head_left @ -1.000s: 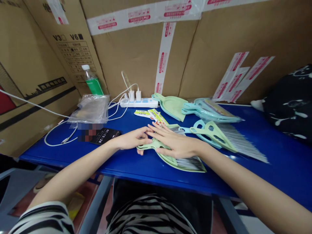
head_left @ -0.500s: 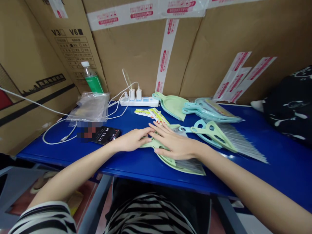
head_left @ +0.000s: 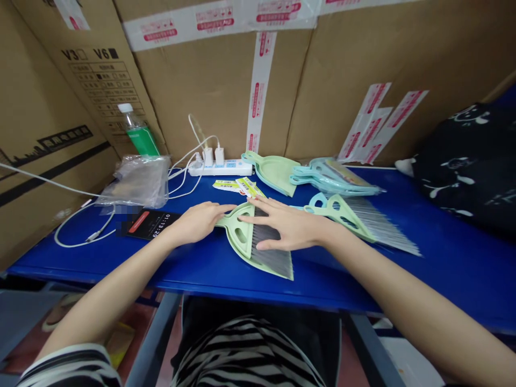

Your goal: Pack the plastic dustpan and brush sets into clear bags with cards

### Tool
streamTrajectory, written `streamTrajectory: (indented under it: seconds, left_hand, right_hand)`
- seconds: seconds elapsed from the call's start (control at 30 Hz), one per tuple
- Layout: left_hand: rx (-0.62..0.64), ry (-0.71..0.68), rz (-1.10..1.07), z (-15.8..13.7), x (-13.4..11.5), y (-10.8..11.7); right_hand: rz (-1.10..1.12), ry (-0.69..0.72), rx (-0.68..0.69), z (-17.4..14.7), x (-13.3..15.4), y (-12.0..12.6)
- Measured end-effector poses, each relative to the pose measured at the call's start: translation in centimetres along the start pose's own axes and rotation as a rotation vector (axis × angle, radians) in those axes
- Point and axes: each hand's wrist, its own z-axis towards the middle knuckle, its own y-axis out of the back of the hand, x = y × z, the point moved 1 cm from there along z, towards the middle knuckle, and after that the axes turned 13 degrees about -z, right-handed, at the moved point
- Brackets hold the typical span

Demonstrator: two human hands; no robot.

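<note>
A light green hand brush (head_left: 271, 258) with grey bristles lies in a matching green dustpan (head_left: 241, 257) on the blue table. My left hand (head_left: 195, 223) is closed around the handle end, its index finger stretched along the top. Over the bristles, my right hand (head_left: 290, 223) lies palm down with its fingers spread, the fingertips touching the brush. Just right of that hand rest another green brush (head_left: 342, 216) and a blue brush (head_left: 318, 200), partly hidden beneath it.
Behind are a green dustpan (head_left: 276, 172) and bagged blue dustpans (head_left: 326, 180). Labels (head_left: 245, 186) lie before a power strip (head_left: 237, 168). At left are a phone (head_left: 147, 223), plastic bag (head_left: 139, 180), white cable (head_left: 64, 244) and bottle (head_left: 141, 137). Cardboard (head_left: 226, 86) walls the back; dark patterned fabric (head_left: 455, 166) is at right.
The left hand has moved left along the handle. My right hand has spread its fingers, uncovering the brush's green body and holes. The view has shifted slightly right.
</note>
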Motion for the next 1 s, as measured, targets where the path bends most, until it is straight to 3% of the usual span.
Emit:
streamTrajectory:
  seconds: [0.23, 0.47, 0.63, 0.8, 1.0]
  left_hand:
    - [-0.044, -0.008, 0.043, 0.2, 0.0, 0.0]
    - [-0.160, -0.104, -0.035, 0.4, -0.5, -0.3]
    - [-0.151, -0.127, -0.124, 0.3, -0.6, -0.7]
    - [-0.082, -0.254, -0.114, 0.2, -0.6, -0.7]
    - [-0.079, -0.295, -0.148, 0.2, -0.6, -0.6]
  right_hand:
    - [-0.004, -0.042, 0.024, -0.5, -0.2, 0.8]
    - [0.035, -0.078, 0.009, -1.1, -1.6, 0.9]
    - [0.044, -0.145, 0.019, -0.8, -1.6, 0.5]
    - [-0.002, -0.172, 0.025, -0.4, -1.5, 0.5]
    - [-0.158, -0.260, -0.114, -1.4, -3.9, 1.8]
